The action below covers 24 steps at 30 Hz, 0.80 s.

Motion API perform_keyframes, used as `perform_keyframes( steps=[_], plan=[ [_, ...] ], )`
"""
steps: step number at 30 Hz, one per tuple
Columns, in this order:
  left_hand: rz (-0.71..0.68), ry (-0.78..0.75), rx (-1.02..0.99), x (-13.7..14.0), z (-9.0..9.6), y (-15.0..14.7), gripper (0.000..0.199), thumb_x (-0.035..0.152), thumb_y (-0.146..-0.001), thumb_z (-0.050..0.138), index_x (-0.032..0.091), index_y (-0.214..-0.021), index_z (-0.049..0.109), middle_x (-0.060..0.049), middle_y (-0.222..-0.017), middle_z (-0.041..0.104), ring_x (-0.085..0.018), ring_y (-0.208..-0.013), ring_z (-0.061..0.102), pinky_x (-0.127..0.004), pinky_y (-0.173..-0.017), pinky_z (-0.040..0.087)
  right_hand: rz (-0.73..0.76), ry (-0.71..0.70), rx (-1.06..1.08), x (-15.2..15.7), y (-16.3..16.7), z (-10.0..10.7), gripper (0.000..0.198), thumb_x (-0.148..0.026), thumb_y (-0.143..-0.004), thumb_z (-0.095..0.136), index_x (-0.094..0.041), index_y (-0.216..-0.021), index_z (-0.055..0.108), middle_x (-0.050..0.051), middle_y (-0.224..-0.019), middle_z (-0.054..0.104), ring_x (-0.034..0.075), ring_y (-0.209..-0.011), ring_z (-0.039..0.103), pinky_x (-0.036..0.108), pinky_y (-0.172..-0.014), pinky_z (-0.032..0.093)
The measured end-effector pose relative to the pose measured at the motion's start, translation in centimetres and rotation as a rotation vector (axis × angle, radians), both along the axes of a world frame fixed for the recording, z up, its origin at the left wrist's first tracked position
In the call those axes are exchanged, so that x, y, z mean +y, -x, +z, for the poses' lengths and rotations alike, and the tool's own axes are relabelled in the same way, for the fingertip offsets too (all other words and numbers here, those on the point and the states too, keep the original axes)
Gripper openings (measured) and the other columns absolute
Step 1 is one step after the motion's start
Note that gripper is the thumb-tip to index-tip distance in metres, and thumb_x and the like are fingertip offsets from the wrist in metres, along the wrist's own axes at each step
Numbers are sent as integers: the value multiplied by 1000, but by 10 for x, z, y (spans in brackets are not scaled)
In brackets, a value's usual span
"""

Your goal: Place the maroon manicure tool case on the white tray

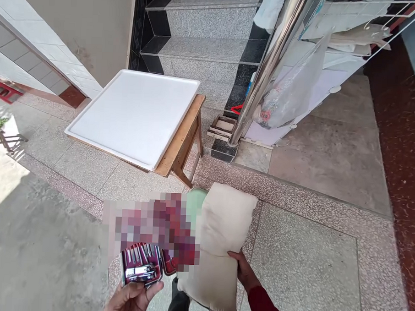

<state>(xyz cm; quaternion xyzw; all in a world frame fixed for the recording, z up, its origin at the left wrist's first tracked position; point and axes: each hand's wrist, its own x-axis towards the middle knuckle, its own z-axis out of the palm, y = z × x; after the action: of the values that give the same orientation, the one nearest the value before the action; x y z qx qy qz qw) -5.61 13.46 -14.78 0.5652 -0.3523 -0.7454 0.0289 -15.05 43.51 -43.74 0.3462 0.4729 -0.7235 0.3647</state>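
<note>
One cream pillow (220, 247), long axis upright, gripped by right hand (244, 269); left hand (130, 299) grasps one open red case (142, 265).

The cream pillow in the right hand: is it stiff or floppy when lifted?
Probably soft: the cream pillow bulges and bends where the right hand pinches its edge. It likely is light for its size, since one hand holds it up. Its cloth looks matte, so hardly slippery.

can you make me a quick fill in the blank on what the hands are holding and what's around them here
1. The right hand grips a cream ____.
2. The left hand holds an open red case of metal ____.
3. The white tray lies on a small ____ table.

Missing words: pillow; tools; wooden
</note>
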Motion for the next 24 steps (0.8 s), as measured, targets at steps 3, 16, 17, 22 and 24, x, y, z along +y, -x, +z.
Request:
perform_keyframes(
  steps=[3,16,17,22,24],
  plan=[
    [36,6,-15,8,-1,-2,45,30,-53,96,23,-93,78,-5,-110,81,-36,-114,74,-42,-88,69,13,-95,24,5,-3,1,63,-40,-46,89,-38,-107,77,2,-102,80,43,-121,70,52,-105,55],
    [127,-87,24,15,-2,-20,36,23,-58,92,25,-90,78,-2,-96,80,-28,-96,76,-38,-83,68,153,-193,85,16,8,2,80,-33,-43,93,-23,-121,74,9,-108,81,37,-110,70,52,-103,53],
    [129,-101,30,15,-3,-23,35,22,-58,92,23,-90,78,-3,-96,80,-28,-95,75,-38,-84,68,161,-203,85,18,10,-1,78,-32,-42,92,-23,-119,75,8,-105,81,37,-110,69,52,-103,53],
    [143,-155,88,14,-5,-38,27,19,-67,88,15,-92,79,-9,-98,79,-29,-97,75,-44,-93,67,254,-296,78,24,28,-15,61,-22,-34,85,-21,-94,78,7,-91,80,38,-104,68,50,-99,54],
    [162,-163,104,13,-4,-39,26,18,-68,87,14,-92,79,-9,-98,79,-28,-97,74,-45,-94,66,306,-343,83,27,33,-17,53,-22,-34,83,-22,-86,76,7,-88,79,38,-102,68,50,-95,55]
  ],
)
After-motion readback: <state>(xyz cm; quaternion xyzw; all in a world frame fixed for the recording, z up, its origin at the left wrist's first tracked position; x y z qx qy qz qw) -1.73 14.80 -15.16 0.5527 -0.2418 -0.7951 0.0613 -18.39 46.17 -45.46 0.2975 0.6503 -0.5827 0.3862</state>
